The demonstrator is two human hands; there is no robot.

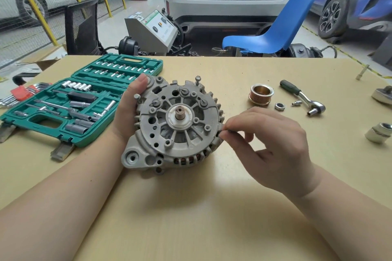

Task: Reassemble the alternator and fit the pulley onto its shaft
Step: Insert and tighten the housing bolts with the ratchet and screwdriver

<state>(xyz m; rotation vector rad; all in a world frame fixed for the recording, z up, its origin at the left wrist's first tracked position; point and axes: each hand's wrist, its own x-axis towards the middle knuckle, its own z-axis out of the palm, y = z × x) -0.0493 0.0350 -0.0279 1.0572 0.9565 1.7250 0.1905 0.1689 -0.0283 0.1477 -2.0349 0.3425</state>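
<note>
The grey alternator (176, 125) lies on the table with its slip-ring shaft end (179, 114) facing up. Two long bolts stand partly out of its rim, one at the top (197, 80) and one at the left (137, 97). My left hand (129, 108) grips the housing's left side, thumb on the upper lug. At the housing's right edge my right hand (265, 144) pinches a small dark part between thumb and forefinger; what it is cannot be made out. The copper-coloured ribbed pulley (261, 94) and its nut (279, 106) lie apart to the right.
An open green socket set (84, 101) lies at the left, with red-held hex keys (19, 94) beyond it. A ratchet (303, 97), a small bit (296, 103), a large socket (379, 132), a metal part (384, 95) and a bolt (362, 72) lie right. A blue chair (273, 29) stands behind.
</note>
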